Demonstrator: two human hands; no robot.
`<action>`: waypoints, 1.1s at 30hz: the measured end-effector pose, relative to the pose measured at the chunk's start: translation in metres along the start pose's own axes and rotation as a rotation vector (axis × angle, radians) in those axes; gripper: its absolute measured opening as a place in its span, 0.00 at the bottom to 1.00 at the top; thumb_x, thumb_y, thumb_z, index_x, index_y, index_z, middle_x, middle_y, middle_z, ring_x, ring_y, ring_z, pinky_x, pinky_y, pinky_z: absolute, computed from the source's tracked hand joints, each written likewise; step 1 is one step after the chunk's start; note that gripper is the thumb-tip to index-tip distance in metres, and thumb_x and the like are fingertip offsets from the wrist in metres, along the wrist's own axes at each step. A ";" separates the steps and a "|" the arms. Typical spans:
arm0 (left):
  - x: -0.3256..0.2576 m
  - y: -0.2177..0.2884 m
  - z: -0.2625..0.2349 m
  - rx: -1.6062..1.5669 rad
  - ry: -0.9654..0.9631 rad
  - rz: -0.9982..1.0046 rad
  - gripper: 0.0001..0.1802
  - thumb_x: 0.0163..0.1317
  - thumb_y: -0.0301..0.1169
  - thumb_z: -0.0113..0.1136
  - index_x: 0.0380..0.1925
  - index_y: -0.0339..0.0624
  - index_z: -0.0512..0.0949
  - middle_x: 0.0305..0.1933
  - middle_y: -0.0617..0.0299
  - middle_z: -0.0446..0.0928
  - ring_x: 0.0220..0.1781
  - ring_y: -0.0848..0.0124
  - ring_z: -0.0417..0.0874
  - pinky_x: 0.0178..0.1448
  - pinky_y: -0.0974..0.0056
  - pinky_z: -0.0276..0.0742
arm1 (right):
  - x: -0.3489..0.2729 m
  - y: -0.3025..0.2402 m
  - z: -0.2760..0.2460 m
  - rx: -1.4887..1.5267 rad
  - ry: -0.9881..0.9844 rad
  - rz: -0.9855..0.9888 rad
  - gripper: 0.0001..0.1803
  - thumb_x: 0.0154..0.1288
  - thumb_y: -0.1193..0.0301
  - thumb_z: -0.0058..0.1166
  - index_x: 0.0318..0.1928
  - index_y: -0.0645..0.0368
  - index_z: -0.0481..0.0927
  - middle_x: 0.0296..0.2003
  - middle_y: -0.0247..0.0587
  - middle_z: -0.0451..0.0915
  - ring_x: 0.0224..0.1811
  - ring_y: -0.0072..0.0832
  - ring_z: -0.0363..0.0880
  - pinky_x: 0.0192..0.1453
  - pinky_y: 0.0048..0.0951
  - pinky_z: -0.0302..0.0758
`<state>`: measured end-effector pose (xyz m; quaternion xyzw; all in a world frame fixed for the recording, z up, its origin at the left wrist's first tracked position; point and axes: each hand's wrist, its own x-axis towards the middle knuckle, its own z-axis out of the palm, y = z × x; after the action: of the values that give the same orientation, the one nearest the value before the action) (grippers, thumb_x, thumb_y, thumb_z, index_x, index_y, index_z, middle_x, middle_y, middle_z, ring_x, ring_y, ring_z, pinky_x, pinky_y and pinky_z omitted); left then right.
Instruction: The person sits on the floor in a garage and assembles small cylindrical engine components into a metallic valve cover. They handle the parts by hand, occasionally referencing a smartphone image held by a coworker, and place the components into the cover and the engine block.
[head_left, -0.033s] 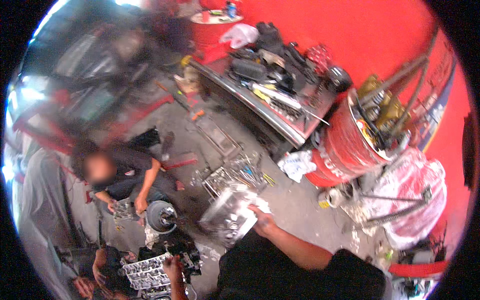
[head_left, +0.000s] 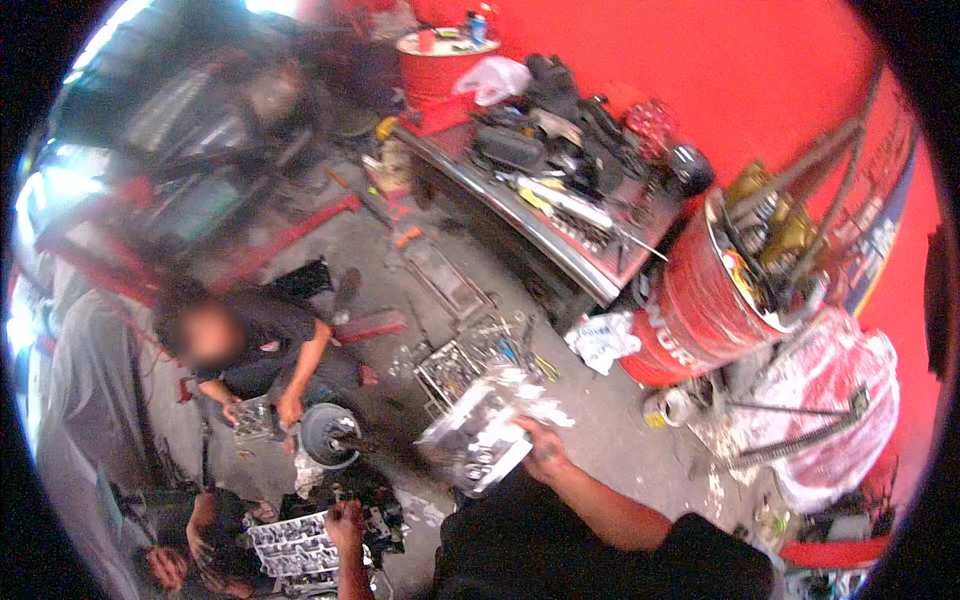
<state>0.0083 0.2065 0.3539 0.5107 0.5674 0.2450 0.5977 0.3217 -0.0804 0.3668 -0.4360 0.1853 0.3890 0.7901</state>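
My right hand [head_left: 543, 450] is closed on the right edge of a pale, shiny rectangular tray-like thing [head_left: 450, 430] with small round parts at its near end. Glare hides its exact kind. My left hand [head_left: 345, 525] is closed in a pinch above the right side of a silver engine cylinder head [head_left: 300, 550] with rows of openings. A small thing seems to stick up from its fingers, too small to name. Dark engine parts [head_left: 385, 515] lie just beyond it.
A crouching co-worker [head_left: 270, 340] at left holds a metal part [head_left: 257, 418] near a grey bucket [head_left: 328, 435]. Another person's arm [head_left: 200, 525] is at lower left. Ahead lie a tool tray [head_left: 450, 375] and a floor jack [head_left: 445, 275]; a cluttered bench [head_left: 510, 210] and red drum [head_left: 690, 310] stand behind.
The whole view has shifted slightly, with the surroundings now lower and further right. My right hand keeps hold of the shiny tray-like thing; my left hand stays over the cylinder head.
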 end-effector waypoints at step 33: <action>-0.022 0.109 0.936 1.180 -0.720 0.491 0.27 0.57 0.50 0.62 0.41 0.34 0.79 0.43 0.39 0.81 0.48 0.51 0.85 0.52 0.51 0.80 | 0.047 -0.331 -0.227 0.185 0.724 -0.352 0.16 0.61 0.57 0.56 0.38 0.57 0.78 0.34 0.40 0.82 0.30 0.36 0.83 0.32 0.41 0.84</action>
<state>0.9037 -0.0853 0.3055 0.9089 0.2425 -0.1576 0.3004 0.6187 -0.3531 0.3924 -0.4967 0.4080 0.0511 0.7643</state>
